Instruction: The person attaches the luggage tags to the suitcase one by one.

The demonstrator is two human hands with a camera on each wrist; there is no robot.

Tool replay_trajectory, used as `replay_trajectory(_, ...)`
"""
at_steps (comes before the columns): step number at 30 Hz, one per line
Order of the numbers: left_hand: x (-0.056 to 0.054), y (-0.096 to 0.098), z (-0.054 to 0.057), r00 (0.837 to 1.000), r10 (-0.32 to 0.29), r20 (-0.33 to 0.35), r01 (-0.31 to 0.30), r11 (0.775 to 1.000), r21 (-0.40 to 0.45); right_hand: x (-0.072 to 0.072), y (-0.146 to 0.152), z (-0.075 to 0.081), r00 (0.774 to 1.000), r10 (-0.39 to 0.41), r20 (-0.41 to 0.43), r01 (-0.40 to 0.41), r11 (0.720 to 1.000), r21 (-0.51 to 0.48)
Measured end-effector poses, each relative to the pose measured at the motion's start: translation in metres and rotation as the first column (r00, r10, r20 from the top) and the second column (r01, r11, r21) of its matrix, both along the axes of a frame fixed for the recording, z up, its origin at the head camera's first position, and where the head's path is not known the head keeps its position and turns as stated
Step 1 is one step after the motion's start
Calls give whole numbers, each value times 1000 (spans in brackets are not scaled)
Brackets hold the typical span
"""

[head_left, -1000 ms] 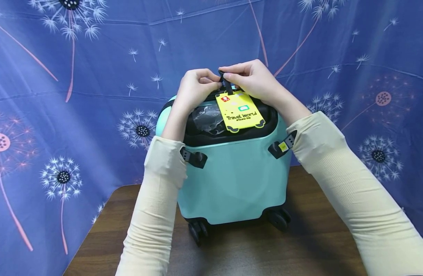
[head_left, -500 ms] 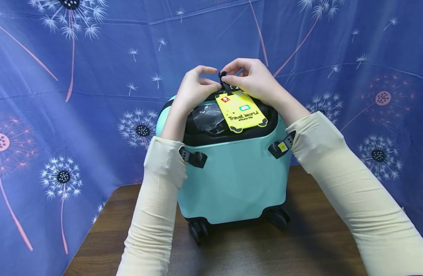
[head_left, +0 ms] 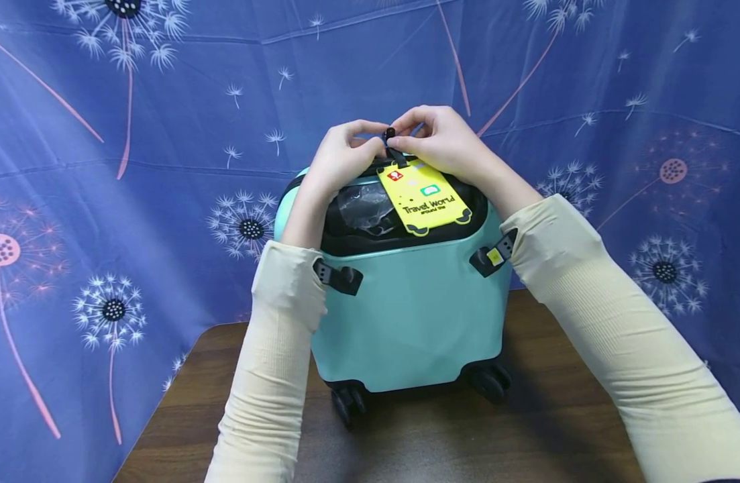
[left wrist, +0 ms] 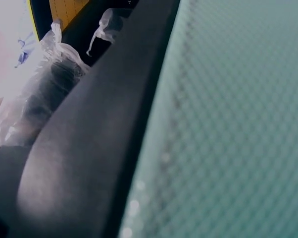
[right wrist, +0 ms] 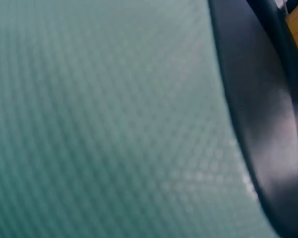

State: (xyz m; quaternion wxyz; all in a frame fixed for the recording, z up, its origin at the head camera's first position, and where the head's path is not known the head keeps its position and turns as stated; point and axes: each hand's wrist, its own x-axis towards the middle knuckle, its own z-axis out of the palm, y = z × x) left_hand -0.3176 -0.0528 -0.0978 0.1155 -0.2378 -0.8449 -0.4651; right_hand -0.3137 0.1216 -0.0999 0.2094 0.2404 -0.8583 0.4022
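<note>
A small teal suitcase [head_left: 412, 315] stands upright, with a black recessed top. From its top hangs a yellow luggage tag [head_left: 427, 198] printed "Travel World", on a black strap [head_left: 398, 158]. My right hand [head_left: 442, 141] pinches the strap's upper end between thumb and fingers. Facing it, my left hand [head_left: 345, 155] pinches the same strap end from the other side; the exact fingertip contact is small. In the left wrist view, the ribbed teal shell [left wrist: 238, 124] fills the right side and the tag's edge [left wrist: 67, 10] shows at the top.
Clear plastic wrap [head_left: 366, 204] covers part of the suitcase's black top. Black wheels [head_left: 490, 382] rest on a brown wooden table [head_left: 370, 443]. A blue dandelion-print cloth [head_left: 194, 87] hangs close behind. Small wrist cameras [head_left: 345, 278] sit at both cuffs.
The left fingers parted from the strap half a second ago and have come together on it again. The right hand keeps its pinch, and the tag has swung slightly right.
</note>
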Motion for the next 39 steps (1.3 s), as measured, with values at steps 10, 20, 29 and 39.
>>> replay_trajectory(10, 0, 3, -2, 1000, 2, 11, -2, 998, -68, 0, 0, 2, 990, -12, -140, 17, 999, 40)
replay_trajectory(20, 3, 6, -2, 1000, 9, 3, -8, 992, -128, -2, 0, 1, 991, -29, -132, 38, 997, 61)
replay_trajectory(29, 2, 4, -1, 1000, -5, 13, 6, 995, -103, -1, 0, 1, 997, 7, -82, -7, 1000, 1)
replay_trajectory(39, 1, 6, -1, 999, 1, 50, 3, 995, -98, -1, 0, 0, 998, 17, -54, -18, 1000, -9)
